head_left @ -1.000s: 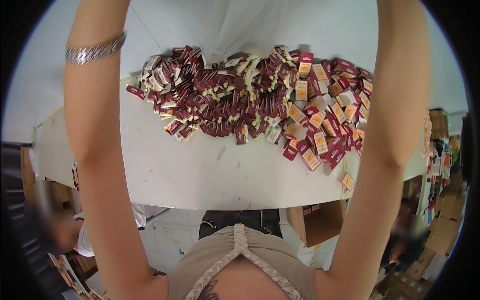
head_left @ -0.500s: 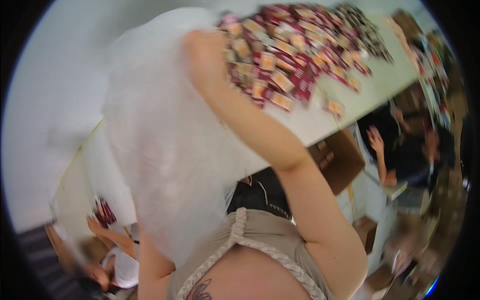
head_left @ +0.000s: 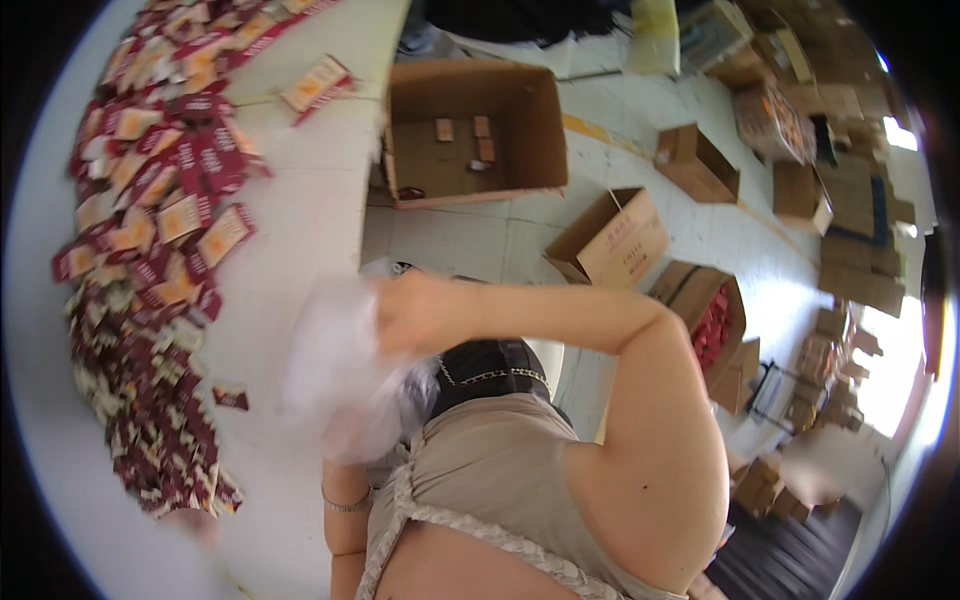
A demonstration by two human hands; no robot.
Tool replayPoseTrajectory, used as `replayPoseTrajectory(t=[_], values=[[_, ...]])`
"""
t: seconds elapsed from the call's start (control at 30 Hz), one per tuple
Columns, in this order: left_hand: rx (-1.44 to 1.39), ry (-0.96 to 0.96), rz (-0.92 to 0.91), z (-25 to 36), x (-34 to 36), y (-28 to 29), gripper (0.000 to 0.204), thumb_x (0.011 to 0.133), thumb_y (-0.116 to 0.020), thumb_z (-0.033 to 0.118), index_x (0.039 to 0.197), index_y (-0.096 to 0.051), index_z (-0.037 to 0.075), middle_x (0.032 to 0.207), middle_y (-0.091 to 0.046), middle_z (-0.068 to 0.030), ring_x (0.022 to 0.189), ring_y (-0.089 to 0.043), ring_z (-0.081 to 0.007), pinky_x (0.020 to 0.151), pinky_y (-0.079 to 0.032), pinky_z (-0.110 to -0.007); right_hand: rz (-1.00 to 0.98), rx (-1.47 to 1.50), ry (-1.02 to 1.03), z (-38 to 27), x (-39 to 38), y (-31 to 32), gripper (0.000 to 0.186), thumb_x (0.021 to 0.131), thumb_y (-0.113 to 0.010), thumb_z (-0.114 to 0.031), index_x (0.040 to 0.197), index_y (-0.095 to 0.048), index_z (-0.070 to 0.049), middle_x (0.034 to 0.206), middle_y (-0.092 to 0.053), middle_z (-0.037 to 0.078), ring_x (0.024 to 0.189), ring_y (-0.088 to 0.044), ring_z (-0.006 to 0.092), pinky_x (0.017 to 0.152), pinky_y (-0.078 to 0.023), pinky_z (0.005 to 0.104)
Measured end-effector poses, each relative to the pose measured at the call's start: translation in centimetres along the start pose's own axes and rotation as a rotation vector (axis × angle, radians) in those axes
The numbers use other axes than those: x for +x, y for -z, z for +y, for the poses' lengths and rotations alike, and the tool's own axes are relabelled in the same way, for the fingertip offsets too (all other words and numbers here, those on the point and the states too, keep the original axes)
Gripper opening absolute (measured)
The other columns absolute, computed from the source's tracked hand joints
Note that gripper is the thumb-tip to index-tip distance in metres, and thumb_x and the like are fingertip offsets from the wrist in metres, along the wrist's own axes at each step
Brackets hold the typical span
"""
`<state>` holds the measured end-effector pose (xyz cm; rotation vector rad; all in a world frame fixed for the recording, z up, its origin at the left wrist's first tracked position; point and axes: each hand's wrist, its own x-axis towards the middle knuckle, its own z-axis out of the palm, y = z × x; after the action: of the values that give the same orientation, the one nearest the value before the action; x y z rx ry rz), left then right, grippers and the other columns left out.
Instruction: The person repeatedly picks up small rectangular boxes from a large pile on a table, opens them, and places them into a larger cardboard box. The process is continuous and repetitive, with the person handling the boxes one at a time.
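A crumpled, milky see-through plastic bag (head_left: 335, 350) is bunched up in front of my body, by the edge of the white table. My right hand (head_left: 415, 310) is closed around its upper part, blurred by motion. Below it, my left hand (head_left: 350, 432) touches the lower part of the bag; plastic and blur hide its fingers. A bracelet circles my left wrist. To the left, a long heap of small maroon and cream packets (head_left: 165, 240) covers part of the table (head_left: 300, 210).
A large open cardboard box (head_left: 530, 130) with a few packets inside stands beyond the table edge. Further right on the floor are more boxes (head_left: 625, 245), one holding red packets (head_left: 713, 330). A blurred skin-coloured patch, perhaps another person's hand, shows at the heap's lower end.
The puffed-out bag has been drawn down and gathered into a smaller bunch. My right hand has come down closer to my body. The view has turned right, showing more floor and boxes.
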<state>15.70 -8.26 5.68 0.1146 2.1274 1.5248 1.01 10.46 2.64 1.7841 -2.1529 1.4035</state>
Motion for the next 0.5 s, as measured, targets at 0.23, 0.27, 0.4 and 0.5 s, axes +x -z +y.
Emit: replayPoseTrajectory(t=[0.23,0.27,0.4,0.5], values=[[0.372,-0.046,0.378,-6.8,7.3,-6.6,0.044,0.085,-0.063,0.01,0.128,-0.053,0.004,0.143,-0.037,-0.0235,0.13,-0.038,-0.0385,0.107,-0.03,-0.047,0.614,-0.892,-1.036,8.2,-26.6,16.0,0.032,0.064,-0.073,-0.01,0.09,-0.057,-0.001,0.088,-0.057,0.016,0.081,-0.058,0.033,0.068,-0.048,0.0382],[0.705,-0.136,0.552,-8.3,6.9,-6.7,0.046,0.085,-0.064,0.013,0.129,-0.053,0.005,0.143,-0.035,-0.024,0.131,-0.035,-0.04,0.107,-0.029,-0.048,0.996,-0.76,-1.14,10.0,-32.0,17.2,0.035,0.067,-0.07,-0.008,0.098,-0.057,0.0,0.096,-0.059,0.018,0.087,-0.059,0.0356,0.074,-0.047,0.0402],[1.117,0.236,0.784,-12.4,7.4,-5.3,0.076,0.082,-0.068,0.027,0.146,-0.029,0.012,0.152,-0.02,-0.0171,0.139,-0.022,-0.038,0.108,-0.024,-0.055,0.092,-1.231,-1.694,16.3,-55.6,16.0,0.051,0.076,-0.062,-0.016,0.123,-0.046,-0.004,0.127,-0.049,0.022,0.118,-0.047,0.0399,0.096,-0.042,0.0477],[1.265,0.341,0.813,-15.9,6.1,-5.0,0.073,0.083,-0.061,0.014,0.147,-0.026,0.01,0.15,-0.027,-0.016,0.138,-0.024,-0.0383,0.109,-0.022,-0.052,-0.176,-1.057,-1.753,23.5,-56.4,10.9,0.034,0.083,-0.054,-0.011,0.117,-0.049,-0.017,0.122,-0.049,0.02,0.112,-0.051,0.0392,0.09,-0.047,0.0468]])
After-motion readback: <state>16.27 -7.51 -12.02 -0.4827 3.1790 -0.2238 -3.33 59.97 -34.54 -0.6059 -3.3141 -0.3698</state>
